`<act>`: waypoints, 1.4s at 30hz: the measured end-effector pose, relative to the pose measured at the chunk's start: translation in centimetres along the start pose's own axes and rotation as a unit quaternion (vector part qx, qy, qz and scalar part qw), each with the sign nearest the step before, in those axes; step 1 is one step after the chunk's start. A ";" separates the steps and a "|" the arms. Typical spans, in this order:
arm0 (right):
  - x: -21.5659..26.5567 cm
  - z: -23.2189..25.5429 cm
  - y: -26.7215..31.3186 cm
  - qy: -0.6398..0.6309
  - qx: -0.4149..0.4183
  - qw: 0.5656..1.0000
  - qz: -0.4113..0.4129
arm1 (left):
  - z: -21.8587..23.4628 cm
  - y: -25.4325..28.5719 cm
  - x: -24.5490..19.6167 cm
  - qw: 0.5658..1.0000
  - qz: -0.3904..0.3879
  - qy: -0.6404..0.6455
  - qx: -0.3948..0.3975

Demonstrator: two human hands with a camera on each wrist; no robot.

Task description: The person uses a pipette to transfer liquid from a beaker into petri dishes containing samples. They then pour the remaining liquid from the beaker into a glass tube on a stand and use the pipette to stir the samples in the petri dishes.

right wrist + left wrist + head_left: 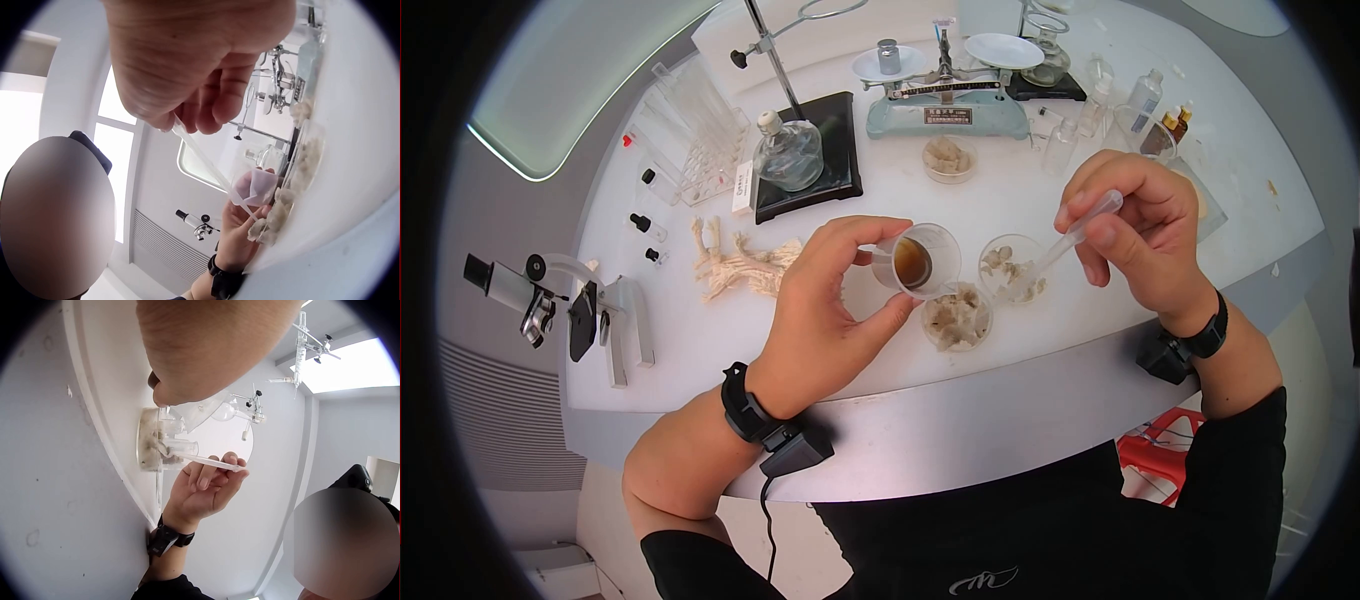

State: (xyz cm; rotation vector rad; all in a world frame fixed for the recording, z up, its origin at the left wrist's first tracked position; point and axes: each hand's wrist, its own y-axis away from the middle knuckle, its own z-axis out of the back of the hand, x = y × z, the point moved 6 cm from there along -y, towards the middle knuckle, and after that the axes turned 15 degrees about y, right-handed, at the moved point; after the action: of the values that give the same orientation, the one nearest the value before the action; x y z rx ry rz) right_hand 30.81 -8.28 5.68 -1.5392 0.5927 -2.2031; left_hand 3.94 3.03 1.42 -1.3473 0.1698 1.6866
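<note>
In the head view my left hand (820, 315) grips a tilted clear plastic cup (943, 243) with brown liquid (912, 263) in it. My right hand (1138, 228) pinches a translucent plastic dropper (1068, 243) near its bulb, and the tip points down over a petri dish (1028, 248) of pale, fluffy clumps (1000, 262). A second dish (978, 345), holding browner cotton-like clumps (955, 315), lies just below the cup. The right wrist view shows the dropper (209, 164) slanting down, its tip overlapping the clumps (275, 215).
Behind the dishes stand another petri dish (950, 179), a balance (948, 118) and a flask (790, 155) on a black stand base (837, 150). Cream rope (740, 262) and a microscope (590, 300) are at left; several bottles (1145, 92) stand at back right.
</note>
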 end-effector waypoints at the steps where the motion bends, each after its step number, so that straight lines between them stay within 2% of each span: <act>1: 0.0 0.0 0.0 0.000 0.000 1.000 0.000 | 0.0 0.0 0.0 1.000 0.000 0.004 -0.001; 13: 0.1 -0.3 0.0 0.005 -0.006 1.000 -0.007 | 0.0 0.1 0.0 1.000 -0.003 0.008 -0.002; 22: -0.5 -0.9 0.2 0.021 0.024 0.998 -0.051 | 0.0 0.1 0.1 1.000 -0.010 0.010 -0.005; 27: -0.3 -0.8 0.3 0.057 0.030 0.998 -0.006 | 0.1 0.1 0.0 1.000 -0.013 0.010 -0.005; 42: 0.7 -0.8 0.1 0.094 0.043 0.994 0.019 | 0.1 0.2 0.0 1.000 -0.008 0.013 -0.004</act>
State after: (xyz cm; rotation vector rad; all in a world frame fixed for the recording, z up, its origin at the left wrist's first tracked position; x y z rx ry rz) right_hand 29.81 -8.62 5.87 -1.2770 0.5689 -2.3297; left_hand 3.77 2.98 1.36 -1.3738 0.1683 1.6584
